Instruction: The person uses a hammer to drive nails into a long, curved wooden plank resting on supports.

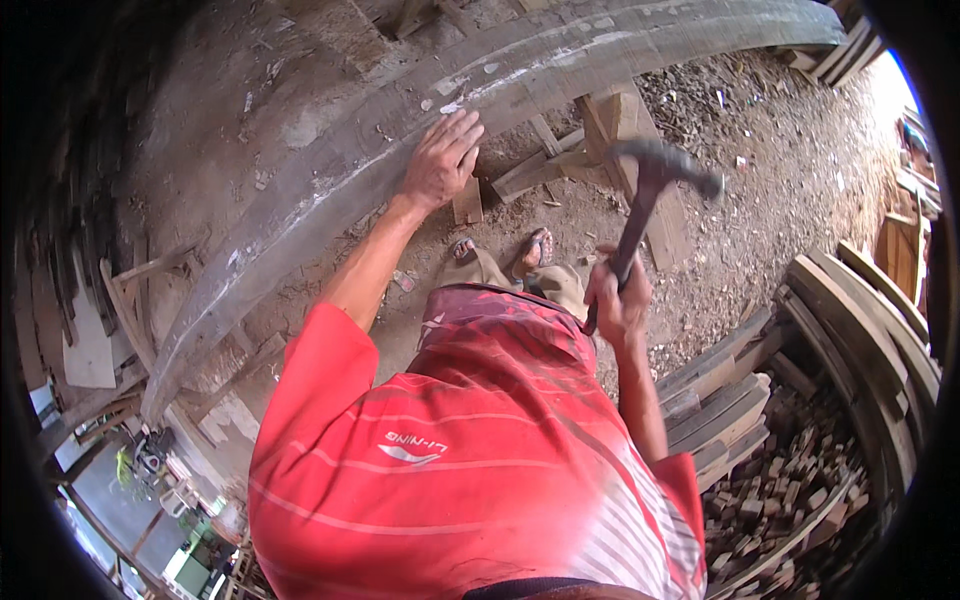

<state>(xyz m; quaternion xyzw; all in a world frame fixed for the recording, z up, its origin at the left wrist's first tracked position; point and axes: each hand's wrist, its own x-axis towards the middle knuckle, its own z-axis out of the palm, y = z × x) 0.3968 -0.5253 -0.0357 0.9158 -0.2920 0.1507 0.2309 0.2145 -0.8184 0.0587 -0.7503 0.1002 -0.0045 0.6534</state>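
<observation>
A long grey wooden beam (370,165) stretches across from the lower left to the far right, bowed in the fisheye view, with whitish streaks along it. My left hand (443,160) rests on its near side, fingers extended over the wood near a white patch; nothing shows in it, though the thumb and palm side are hidden. In my right hand (622,298) is a hammer (640,215), gripped by its dark handle. The hammer's metal head is raised, apart from the beam.
Wooden supports (625,125) stand under the beam. My sandalled feet (537,248) are on a dirt floor strewn with wood chips. Curved timbers (850,320) are stacked at the right, above a heap of small wood blocks (775,490). More planks (90,340) lean at the left.
</observation>
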